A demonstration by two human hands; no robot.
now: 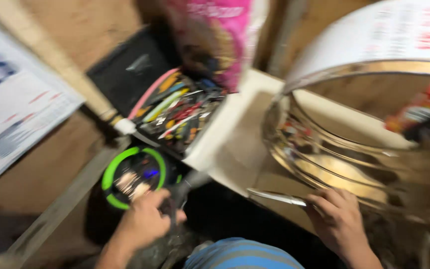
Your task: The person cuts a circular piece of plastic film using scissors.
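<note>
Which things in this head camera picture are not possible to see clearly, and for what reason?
- Left hand: its fingers blur into a dark object beside the green-rimmed round thing; the grip is unclear.
- Right hand: it touches a thin metal strip; motion blur hides whether it is pinched.
- Tray of small tools: too smeared to identify them.
- Shiny metal drum: cut off by the right edge.

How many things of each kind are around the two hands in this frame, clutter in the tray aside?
Hands: 2, left hand and right hand
Shiny metal drum: 1
Green-rimmed round container: 1
Thin metal tool at the right hand: 1
Tray of blurred, colourful small tools: 1
Pink bag: 1
Printed paper sheet: 1
Total: 8
</note>
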